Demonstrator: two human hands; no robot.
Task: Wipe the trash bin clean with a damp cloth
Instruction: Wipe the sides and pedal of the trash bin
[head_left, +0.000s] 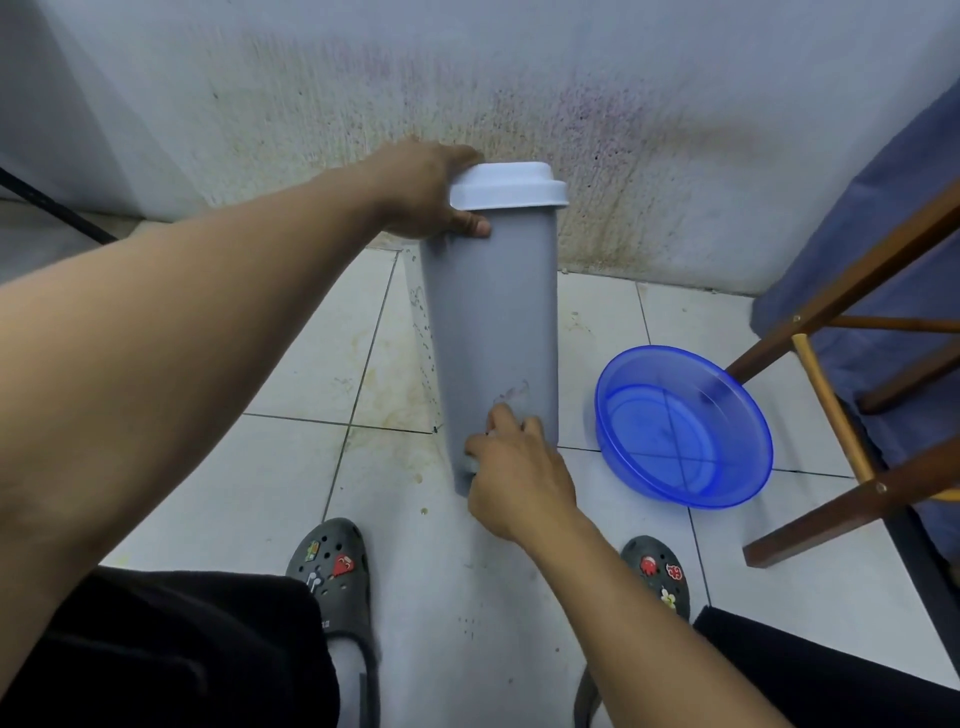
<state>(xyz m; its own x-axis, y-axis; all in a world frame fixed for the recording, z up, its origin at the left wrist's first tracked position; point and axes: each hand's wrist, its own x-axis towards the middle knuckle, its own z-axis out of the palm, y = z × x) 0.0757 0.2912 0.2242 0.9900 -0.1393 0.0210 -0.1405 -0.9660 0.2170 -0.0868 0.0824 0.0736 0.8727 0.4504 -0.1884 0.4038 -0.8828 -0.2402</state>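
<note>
The trash bin (493, 322) stands on the floor by the wall. The left hand (431, 192) grips its rim. The right hand (514, 467) presses a bunched grey cloth (470, 464) low on its side. Risk: hard rubbing skids the base into the adjacent basin (675, 351), spilling water.

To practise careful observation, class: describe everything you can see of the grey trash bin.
The trash bin is tall, narrow and looks like grey plastic, with a white lid fitted on. It stands upright on the tiled floor near the stained wall. A faint smudge marks its lower front. The left hand grips its top under the lid; the right hand presses what seems a grey cloth against its base.
</note>
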